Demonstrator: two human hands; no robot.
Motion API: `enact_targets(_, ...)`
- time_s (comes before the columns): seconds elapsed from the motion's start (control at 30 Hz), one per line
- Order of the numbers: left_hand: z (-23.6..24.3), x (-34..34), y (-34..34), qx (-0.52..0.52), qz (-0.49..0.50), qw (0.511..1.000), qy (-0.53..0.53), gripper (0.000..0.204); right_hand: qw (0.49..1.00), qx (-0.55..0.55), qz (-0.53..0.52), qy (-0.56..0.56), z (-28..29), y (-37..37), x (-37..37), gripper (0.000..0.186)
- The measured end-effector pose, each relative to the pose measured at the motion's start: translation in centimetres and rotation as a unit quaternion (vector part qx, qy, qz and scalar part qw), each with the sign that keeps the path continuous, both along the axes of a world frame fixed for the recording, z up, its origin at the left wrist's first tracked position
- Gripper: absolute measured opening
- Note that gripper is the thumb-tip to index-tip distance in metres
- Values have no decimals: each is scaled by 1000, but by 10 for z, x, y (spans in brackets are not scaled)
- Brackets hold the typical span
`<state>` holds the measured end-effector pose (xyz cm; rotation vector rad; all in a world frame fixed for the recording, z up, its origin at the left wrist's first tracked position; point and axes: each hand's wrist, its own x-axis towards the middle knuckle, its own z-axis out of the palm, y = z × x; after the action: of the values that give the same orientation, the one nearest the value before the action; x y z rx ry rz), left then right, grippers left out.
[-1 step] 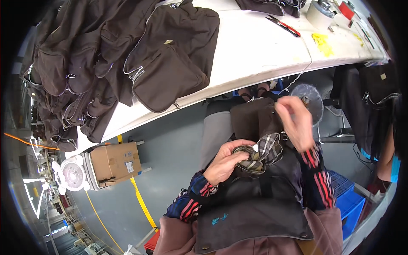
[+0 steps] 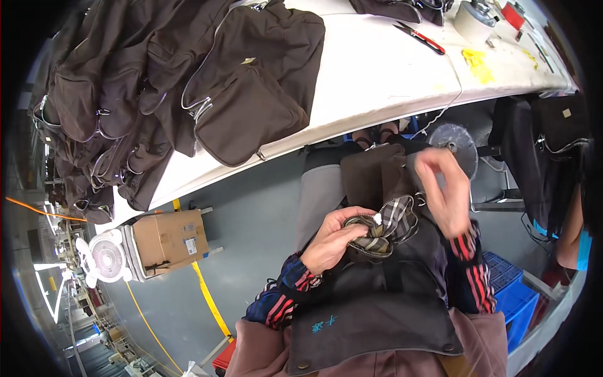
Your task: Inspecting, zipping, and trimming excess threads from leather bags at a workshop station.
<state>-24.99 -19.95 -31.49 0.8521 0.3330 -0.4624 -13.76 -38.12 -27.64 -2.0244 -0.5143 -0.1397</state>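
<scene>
On my lap lies a dark brown fabric bag [image 2: 372, 175] with its zipper undone, and the plaid lining [image 2: 396, 217] shows inside the zipper's curve. My left hand [image 2: 333, 239] is closed on the near edge of that opening, thumb on top and fingers folded into the lining. Raised to the right of the bag, apart from it, is my right hand [image 2: 449, 195]. Its thumb and forefinger are curled together in a pinch; anything between them is too small to make out. A small metal ring [image 2: 420, 199] sits by the opening, below this hand.
Ahead stands a white table [image 2: 364, 75] with a heap of brown bags [image 2: 251, 88] on its left. Red-handled scissors [image 2: 427, 41] and yellow scraps [image 2: 478, 65] lie on it. A carton [image 2: 171, 242] and a white fan [image 2: 105, 257] are left; blue crates [image 2: 512, 295] are right.
My right hand has shifted a little down and to the right, still pinched. My left hand and the bag have stayed in place.
</scene>
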Motion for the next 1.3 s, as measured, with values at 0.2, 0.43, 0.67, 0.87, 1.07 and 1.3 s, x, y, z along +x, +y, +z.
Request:
enact_targets(0.2,10,6,-8,-3,23,999,-36,20,990,-53,126,-21,8,-2,-63,21)
enact_targets(0.43,5,2,-8,0,-3,999,-48,12,991,-57,113,-45,0,0,-70,23)
enact_targets(0.67,5,0,-12,21,1,999,-45,15,983,-110,112,-91,4,2,-73,20)
enact_targets(0.87,6,0,-13,23,25,998,-45,22,996,-49,77,9,-11,3,-64,14)
enact_targets(1.07,4,5,-11,0,17,1000,-23,29,959,104,71,253,-18,-14,-54,4)
enact_targets(1.3,1,1,0,13,31,999,10,30,940,213,-39,265,-3,-52,9,9)
